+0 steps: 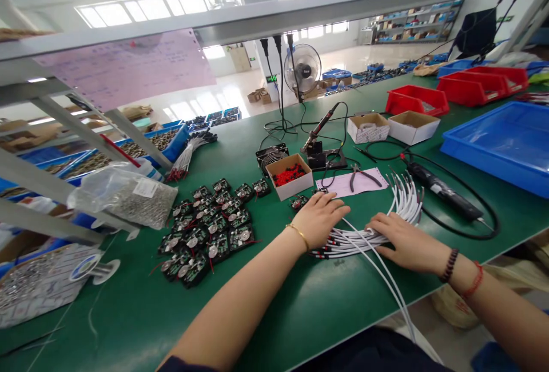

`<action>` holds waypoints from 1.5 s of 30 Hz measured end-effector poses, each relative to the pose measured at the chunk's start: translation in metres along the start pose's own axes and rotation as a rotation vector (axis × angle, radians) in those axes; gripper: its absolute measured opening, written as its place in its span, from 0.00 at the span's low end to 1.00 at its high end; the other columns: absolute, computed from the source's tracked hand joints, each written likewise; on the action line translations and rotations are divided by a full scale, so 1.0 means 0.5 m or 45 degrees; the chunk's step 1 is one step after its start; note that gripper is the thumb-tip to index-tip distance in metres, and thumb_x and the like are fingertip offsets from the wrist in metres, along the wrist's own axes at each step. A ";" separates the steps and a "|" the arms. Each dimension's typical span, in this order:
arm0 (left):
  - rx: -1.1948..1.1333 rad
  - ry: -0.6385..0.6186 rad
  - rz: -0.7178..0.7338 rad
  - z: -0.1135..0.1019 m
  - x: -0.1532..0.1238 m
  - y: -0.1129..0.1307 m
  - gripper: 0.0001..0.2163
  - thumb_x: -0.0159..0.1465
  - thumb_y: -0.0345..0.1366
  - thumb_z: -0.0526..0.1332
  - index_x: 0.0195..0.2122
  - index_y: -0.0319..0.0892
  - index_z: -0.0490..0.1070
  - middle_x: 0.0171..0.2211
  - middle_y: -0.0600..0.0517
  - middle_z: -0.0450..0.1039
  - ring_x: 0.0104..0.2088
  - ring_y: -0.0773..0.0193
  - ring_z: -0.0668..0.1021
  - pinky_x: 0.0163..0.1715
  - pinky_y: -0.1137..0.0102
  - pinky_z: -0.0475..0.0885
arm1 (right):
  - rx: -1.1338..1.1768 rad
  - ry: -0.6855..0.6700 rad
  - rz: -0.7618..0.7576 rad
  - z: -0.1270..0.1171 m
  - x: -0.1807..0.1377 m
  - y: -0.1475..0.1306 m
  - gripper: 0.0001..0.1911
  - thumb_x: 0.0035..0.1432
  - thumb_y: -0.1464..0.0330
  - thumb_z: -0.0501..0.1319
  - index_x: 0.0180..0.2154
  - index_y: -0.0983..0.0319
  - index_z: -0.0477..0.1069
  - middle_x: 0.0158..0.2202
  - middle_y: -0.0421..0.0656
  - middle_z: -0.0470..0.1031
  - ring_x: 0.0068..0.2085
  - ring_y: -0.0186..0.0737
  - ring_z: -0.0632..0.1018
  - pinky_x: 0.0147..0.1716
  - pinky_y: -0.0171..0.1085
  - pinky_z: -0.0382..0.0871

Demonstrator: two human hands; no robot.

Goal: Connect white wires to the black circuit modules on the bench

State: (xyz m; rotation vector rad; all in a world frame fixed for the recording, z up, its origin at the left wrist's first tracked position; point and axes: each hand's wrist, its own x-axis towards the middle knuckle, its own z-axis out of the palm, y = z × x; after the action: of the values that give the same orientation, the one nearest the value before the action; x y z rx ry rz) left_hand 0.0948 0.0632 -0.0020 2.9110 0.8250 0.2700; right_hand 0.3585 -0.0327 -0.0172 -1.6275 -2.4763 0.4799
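A bundle of white cables (355,240) lies curved on the green bench, with red and black marks near its left ends. My right hand (401,242) is closed around the middle of the bundle, thumb on the near side. My left hand (319,218) lies palm down over the bundle's left end, fingers stretched out; what is under the palm is hidden. Just beyond its fingers sits a small black circuit module (298,203). Two loose white cables (392,283) run from between my hands over the bench's front edge.
Many circuit modules (210,226) cover the bench at left, by a bag of metal parts (141,195). Behind my hands are a box of red and black pieces (290,180), pliers (364,175) and a soldering iron (319,126). A black handheld tool (446,192) and blue tray (501,143) lie right.
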 end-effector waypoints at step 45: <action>0.185 -0.338 0.328 -0.005 0.047 -0.108 0.11 0.54 0.25 0.67 0.36 0.46 0.77 0.46 0.46 0.76 0.51 0.49 0.75 0.60 0.56 0.70 | 0.024 0.023 -0.035 -0.101 -0.096 0.263 0.14 0.71 0.64 0.60 0.48 0.58 0.84 0.49 0.53 0.79 0.50 0.57 0.80 0.55 0.55 0.75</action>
State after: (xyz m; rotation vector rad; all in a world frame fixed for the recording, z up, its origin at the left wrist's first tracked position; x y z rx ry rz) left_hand 0.0865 0.1214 -0.0043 3.0930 0.4469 -0.1630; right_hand 0.5064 -0.0192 -0.0115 -1.5815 -2.4698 0.4813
